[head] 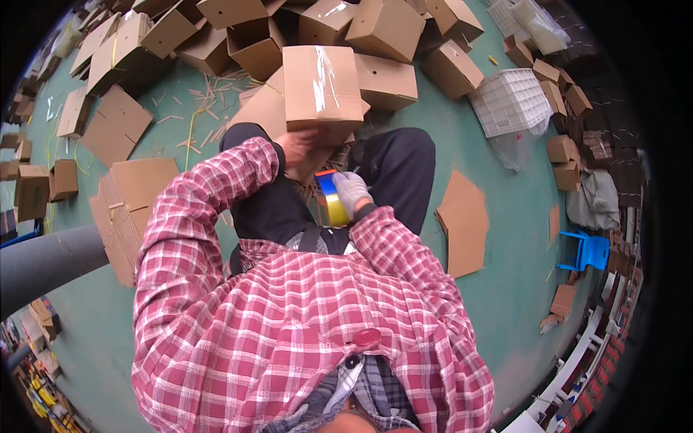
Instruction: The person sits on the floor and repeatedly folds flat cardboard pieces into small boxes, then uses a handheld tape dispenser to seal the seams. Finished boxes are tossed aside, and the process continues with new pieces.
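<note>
A cardboard box (320, 86) stands between and beyond my knees, with strips of clear tape shining on its upper face. My bare left hand (296, 147) is blurred just below the box's near side; whether its fingers touch the cardboard I cannot tell. My right hand (352, 189), in a pale glove, grips a blue tape dispenser (327, 184) with an orange edge. A roll of yellowish tape (337, 210) sits in the dispenser, low between my thighs. Under the box lies flat cardboard (265, 108), partly hidden by the box and my left arm.
Several cardboard boxes (384, 27) are heaped beyond. Folded cardboard (127, 211) lies left, beside a grey pipe (54, 265). Cardboard scraps (208, 100) litter the green floor. To the right are a flat cardboard piece (465, 227), a white plastic crate (509, 103) and a blue chair (587, 250).
</note>
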Motion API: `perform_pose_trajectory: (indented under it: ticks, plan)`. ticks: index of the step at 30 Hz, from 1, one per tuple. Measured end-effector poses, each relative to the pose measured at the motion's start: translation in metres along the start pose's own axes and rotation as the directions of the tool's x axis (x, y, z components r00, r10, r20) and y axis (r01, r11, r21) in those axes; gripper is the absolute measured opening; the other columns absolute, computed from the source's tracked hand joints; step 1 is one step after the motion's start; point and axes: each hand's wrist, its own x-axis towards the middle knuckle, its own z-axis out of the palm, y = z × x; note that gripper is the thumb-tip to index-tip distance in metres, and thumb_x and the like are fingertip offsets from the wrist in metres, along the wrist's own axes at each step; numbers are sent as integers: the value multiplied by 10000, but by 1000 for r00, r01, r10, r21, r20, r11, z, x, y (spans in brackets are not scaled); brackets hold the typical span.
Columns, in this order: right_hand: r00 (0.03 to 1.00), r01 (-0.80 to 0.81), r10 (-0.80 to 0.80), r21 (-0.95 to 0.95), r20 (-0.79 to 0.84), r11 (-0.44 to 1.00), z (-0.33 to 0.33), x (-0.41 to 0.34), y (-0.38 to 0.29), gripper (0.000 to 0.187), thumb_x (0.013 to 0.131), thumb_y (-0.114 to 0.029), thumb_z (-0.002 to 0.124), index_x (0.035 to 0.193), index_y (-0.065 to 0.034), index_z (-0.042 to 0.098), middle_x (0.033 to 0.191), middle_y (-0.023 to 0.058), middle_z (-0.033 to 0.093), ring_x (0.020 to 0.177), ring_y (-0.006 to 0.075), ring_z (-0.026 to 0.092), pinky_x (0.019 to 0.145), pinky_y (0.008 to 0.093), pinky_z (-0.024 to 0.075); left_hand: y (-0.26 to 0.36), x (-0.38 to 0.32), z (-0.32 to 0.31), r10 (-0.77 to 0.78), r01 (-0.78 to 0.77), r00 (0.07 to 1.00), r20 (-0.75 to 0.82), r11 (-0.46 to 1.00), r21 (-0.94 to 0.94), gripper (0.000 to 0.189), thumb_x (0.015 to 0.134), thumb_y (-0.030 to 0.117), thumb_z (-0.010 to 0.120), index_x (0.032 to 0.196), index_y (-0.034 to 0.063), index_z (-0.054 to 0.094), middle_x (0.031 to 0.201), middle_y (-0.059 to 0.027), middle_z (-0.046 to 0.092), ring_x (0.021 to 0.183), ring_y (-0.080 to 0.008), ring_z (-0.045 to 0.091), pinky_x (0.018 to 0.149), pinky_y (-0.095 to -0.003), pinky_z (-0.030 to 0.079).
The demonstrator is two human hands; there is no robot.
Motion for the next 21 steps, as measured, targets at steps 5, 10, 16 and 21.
perform_pose_trajectory:
  ticks: [5,10,16,21]
  plan:
    - [880,-85,439,850,-180,519,-26,-42,9,341,987,-266,549,1175,18,582,1016,71,641,902,141,580,856,294,478,-20,2,-49,-424,99,704,-569,853,-513,558,899,322,548,1393,83,449,1493,-101,397,1399,-217,349,1136,-451,260]
    - [848,-45,501,920,-171,389,-49,-45,-7,407,976,-259,562,1238,52,544,1053,68,627,883,114,572,815,265,490,-89,27,-37,-799,644,601,9,478,-598,789,922,603,392,1474,43,329,1571,-136,243,1470,-273,167,1187,-451,96]
    - [836,51,478,905,-270,423,-36,-58,-3,392,980,-260,574,1246,27,549,1038,42,614,890,97,558,824,256,482,-108,24,-16,-777,465,629,25,351,-813,645,967,455,397,1448,26,366,1536,-143,318,1438,-260,260,1162,-410,186]
    - [831,7,536,965,-151,262,-27,-56,-5,381,977,-223,579,1257,31,534,1043,47,615,886,96,563,808,260,490,-117,33,-15,-860,692,495,126,302,-656,775,925,561,398,1487,37,292,1568,-148,239,1465,-305,163,1179,-507,45]
